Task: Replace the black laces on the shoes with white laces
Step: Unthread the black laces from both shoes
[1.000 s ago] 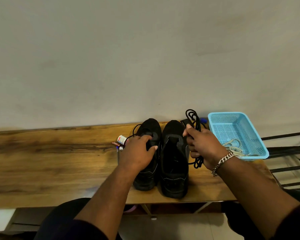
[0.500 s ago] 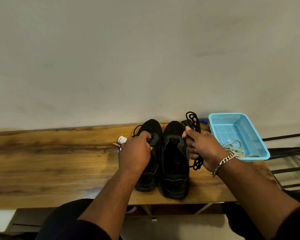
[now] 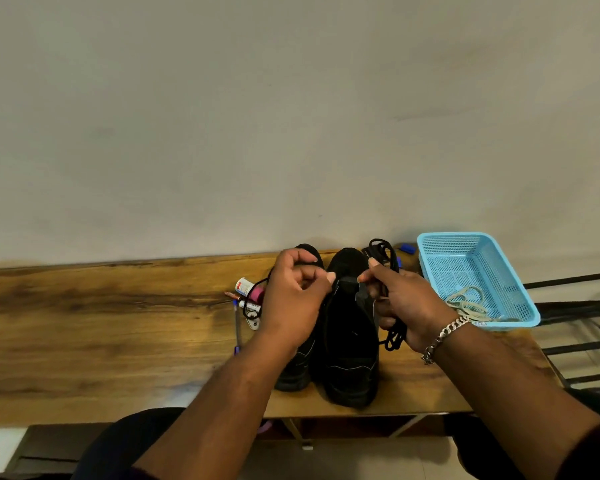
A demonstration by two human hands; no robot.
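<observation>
Centrally, left grip (image 3: 297, 292) pinches black lace (image 3: 253, 299); right grip (image 3: 400, 299) clutches bundled lace (image 3: 392, 336) near table edge (image 3: 378, 412).

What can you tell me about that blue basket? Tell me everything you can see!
The basket is light blue and looks like plastic, with walls and floor full of tiny holes like a net. It is a rectangle with rounded corners and a smooth rim, open on top. It sits upright at the right end of the wooden bench, close to the wall. A loose tangle of white laces lies inside, in its near corner. Neither hand touches it.
</observation>
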